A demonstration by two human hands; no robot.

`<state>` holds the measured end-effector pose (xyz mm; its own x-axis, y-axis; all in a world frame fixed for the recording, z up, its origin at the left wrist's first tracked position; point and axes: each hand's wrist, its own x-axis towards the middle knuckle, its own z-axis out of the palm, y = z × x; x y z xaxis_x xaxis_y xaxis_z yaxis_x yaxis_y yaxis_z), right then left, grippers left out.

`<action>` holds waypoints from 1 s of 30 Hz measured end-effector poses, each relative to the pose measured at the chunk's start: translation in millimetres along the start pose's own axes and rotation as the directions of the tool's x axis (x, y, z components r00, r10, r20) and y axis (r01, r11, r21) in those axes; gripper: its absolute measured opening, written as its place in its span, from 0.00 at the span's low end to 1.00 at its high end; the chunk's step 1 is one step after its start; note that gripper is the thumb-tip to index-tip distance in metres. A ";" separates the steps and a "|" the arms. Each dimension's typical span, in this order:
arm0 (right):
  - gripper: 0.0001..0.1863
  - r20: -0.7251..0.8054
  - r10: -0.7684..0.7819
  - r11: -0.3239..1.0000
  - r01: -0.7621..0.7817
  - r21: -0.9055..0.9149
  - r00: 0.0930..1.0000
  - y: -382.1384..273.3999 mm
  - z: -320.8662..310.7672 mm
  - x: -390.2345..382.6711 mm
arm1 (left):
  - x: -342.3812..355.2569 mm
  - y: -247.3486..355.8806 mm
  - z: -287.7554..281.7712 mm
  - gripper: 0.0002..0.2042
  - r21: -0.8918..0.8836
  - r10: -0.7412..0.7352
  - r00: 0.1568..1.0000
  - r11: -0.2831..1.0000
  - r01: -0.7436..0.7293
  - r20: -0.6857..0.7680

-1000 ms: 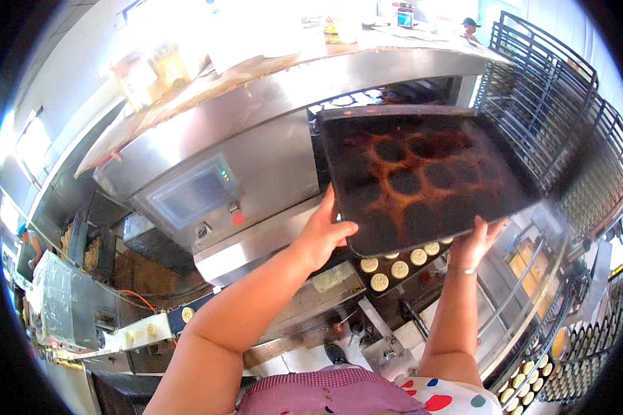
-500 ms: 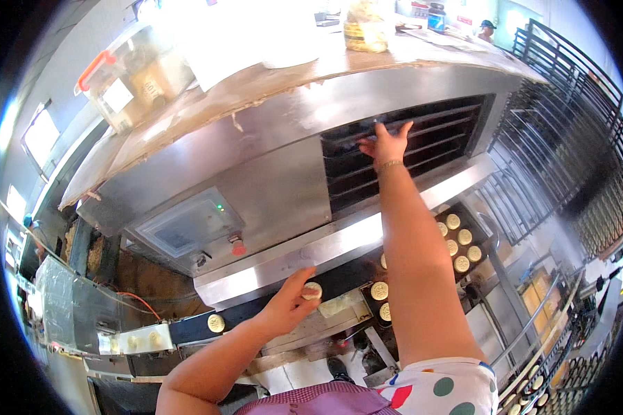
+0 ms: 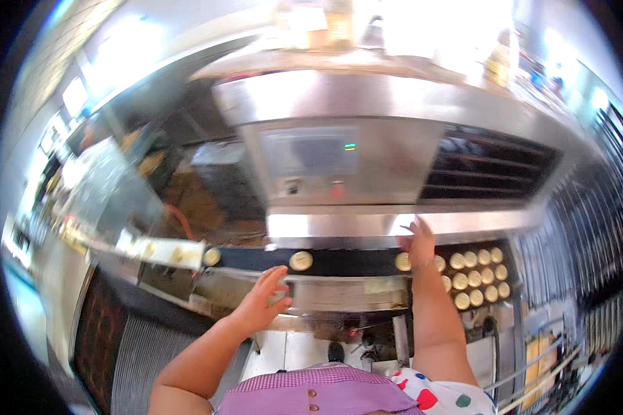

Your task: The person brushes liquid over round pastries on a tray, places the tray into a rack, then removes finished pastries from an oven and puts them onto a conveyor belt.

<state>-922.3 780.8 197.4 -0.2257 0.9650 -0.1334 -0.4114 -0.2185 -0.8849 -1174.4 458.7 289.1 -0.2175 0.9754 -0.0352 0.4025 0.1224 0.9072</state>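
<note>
Above the near edge of a dark conveyor belt (image 3: 256, 260), my left hand (image 3: 259, 303) is open, its fingers apart and nothing in them. Just beyond its fingertips a round, pale, stamped pastry (image 3: 301, 261) lies on the belt. Another pastry (image 3: 212, 256) sits farther left. My right hand (image 3: 419, 243), somewhat blurred, reaches over the belt with its fingers apart and appears to hold nothing. Beside its wrist is one more pastry (image 3: 403, 261). Rows of similar pastries (image 3: 474, 278) lie on a dark tray to the right of my right forearm, which hides part of them.
A steel machine (image 3: 387, 166) with a control panel (image 3: 308, 152) and a dark slotted opening (image 3: 491, 166) stands behind the belt. Metal racks (image 3: 567, 200) are at the right. A white strip (image 3: 180, 253) carrying pastries leads in from the left.
The view has swung left. My right hand has come down from the dark slotted opening to the belt. My left hand has drawn back from the pastry it was at.
</note>
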 end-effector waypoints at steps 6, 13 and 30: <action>0.16 0.209 0.456 0.866 -0.377 -0.327 0.865 138.7 87.1 -183.8 | -233.6 -42.3 -114.7 0.18 0.589 0.325 0.651 0.773 0.234 -0.686; 0.16 0.373 0.620 0.753 -0.390 -0.530 0.690 188.6 169.8 -337.9 | -560.3 -111.3 -165.2 0.13 0.285 0.396 0.182 0.219 0.933 -0.900; 0.18 0.825 0.495 0.820 -0.459 -0.340 0.273 158.3 355.1 -566.7 | -642.1 -34.2 -181.2 0.05 0.526 0.520 0.319 0.317 0.789 -0.792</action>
<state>-1173.1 147.8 291.5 -0.9937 0.0357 -0.1063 0.0667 -0.5732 -0.8167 -1209.6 -205.0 356.6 -0.5647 0.2296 0.7927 0.4234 0.9051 0.0396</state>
